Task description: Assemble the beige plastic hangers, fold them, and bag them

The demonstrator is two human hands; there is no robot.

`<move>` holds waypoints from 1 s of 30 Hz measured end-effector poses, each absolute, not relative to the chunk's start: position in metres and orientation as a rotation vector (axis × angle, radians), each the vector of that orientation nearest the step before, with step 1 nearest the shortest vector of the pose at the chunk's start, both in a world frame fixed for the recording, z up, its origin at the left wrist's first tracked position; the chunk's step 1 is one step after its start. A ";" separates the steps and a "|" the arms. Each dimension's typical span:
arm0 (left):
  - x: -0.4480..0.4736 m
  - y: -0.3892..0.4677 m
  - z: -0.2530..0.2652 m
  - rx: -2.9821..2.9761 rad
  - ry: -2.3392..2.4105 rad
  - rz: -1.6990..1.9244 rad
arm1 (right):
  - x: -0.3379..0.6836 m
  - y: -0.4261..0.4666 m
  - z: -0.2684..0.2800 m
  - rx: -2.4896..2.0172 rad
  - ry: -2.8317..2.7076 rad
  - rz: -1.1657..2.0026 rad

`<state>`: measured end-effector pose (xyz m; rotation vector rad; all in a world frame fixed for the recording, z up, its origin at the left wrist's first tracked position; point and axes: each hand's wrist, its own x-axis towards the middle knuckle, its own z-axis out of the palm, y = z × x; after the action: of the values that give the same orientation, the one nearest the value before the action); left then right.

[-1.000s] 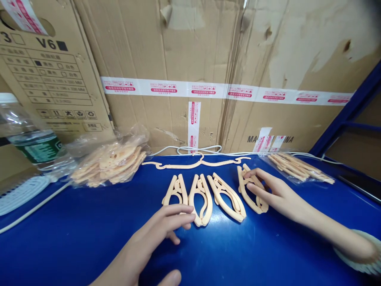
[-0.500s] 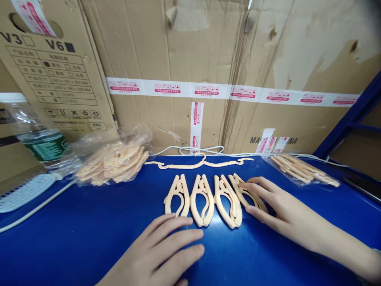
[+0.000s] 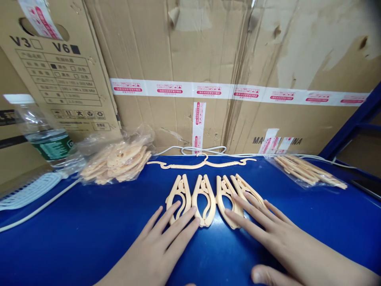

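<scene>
Several folded cream-coloured plastic hangers lie in a row on the blue table. My left hand [image 3: 166,242] is spread flat, its fingertips over the lower parts of the leftmost folded hanger [image 3: 168,206] and the second folded hanger [image 3: 213,204]. My right hand [image 3: 274,238] also has its fingers apart, resting over the third folded hanger [image 3: 219,194] and the rightmost folded hanger [image 3: 238,183], whose lower part it hides. Behind the row lies an unfolded hanger [image 3: 186,166], arms stretched out sideways and hook toward the cardboard.
A clear bag of cream pieces [image 3: 119,161] lies left, beside a water bottle [image 3: 50,139] and a white hairbrush [image 3: 32,192]. Another bag of hanger parts [image 3: 309,171] is at right. A white cable [image 3: 174,148] runs along the cardboard wall [image 3: 166,115]. A dark flat object [image 3: 367,188] sits far right.
My left hand has moved up onto the two left folded hangers. My right hand has shifted left and down, from the rightmost hanger to spread over the two right ones. The view has shifted slightly.
</scene>
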<state>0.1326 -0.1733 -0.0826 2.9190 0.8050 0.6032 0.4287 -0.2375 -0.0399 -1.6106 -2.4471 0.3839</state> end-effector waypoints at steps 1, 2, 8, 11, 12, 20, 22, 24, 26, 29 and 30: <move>0.133 -0.174 -0.085 2.925 0.805 0.606 | 0.428 -0.237 -0.040 -1.613 -2.450 0.377; 0.134 -0.174 -0.086 2.931 0.809 0.607 | 0.427 -0.236 -0.040 -1.620 -2.455 0.366; 0.133 -0.172 -0.071 2.874 0.767 0.574 | 0.421 -0.235 -0.040 -1.663 -2.456 0.334; 0.132 -0.170 -0.059 2.859 0.708 0.490 | 0.420 -0.235 -0.040 -1.673 -2.426 0.340; 0.132 -0.169 -0.056 2.856 0.706 0.462 | 0.420 -0.235 -0.040 -1.677 -2.422 0.342; 0.136 -0.166 -0.049 2.863 0.806 0.294 | 0.418 -0.232 -0.044 -1.753 -2.446 0.338; 0.136 -0.166 -0.049 2.866 0.807 0.280 | 0.417 -0.230 -0.045 -1.791 -2.461 0.345; 0.135 -0.166 -0.049 2.866 0.804 0.310 | 0.416 -0.230 -0.046 -1.818 -2.461 0.354; 0.133 -0.167 -0.050 2.884 0.794 0.380 | 0.417 -0.231 -0.046 -1.822 -2.434 0.334; 0.131 -0.168 -0.051 2.924 0.769 0.547 | 0.423 -0.230 -0.043 -1.778 -2.308 0.252; 0.130 -0.169 -0.051 2.931 0.748 0.610 | 0.427 -0.229 -0.042 -1.757 -2.233 0.220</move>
<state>0.1304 -0.1687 -0.0511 2.9314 0.7484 0.6104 0.4270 -0.2292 -0.0417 -1.7569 -2.2330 0.2197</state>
